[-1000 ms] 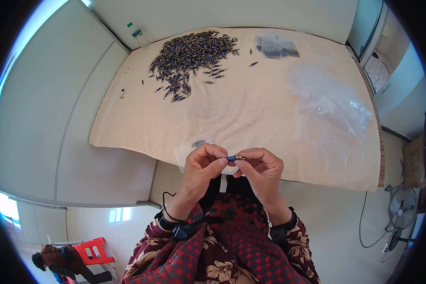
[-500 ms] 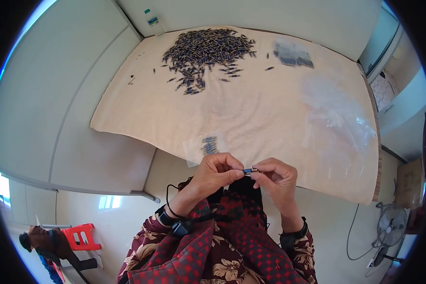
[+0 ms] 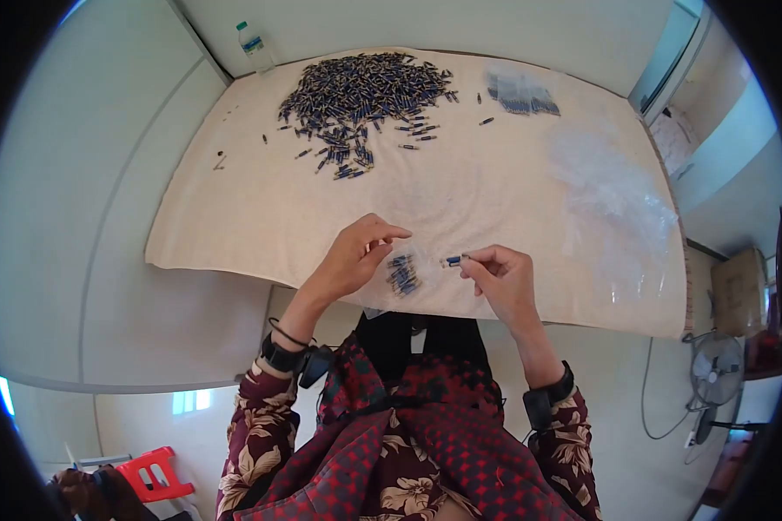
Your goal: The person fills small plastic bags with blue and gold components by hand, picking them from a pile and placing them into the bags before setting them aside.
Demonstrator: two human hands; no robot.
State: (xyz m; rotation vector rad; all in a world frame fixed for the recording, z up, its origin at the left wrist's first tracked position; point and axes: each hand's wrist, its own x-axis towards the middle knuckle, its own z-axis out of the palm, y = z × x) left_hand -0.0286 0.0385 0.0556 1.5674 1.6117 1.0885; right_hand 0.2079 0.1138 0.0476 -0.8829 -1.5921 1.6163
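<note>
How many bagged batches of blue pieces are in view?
2: a near batch between the left hand and right hand, and a far batch right of the loose pile. More may be hidden there.

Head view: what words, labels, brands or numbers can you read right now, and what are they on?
None can be read.
Bottle: a label shows, but its print is too small to read.
Blue part in the right hand: too small to tell any marking.
Cardboard box: too blurred to tell any print.
</note>
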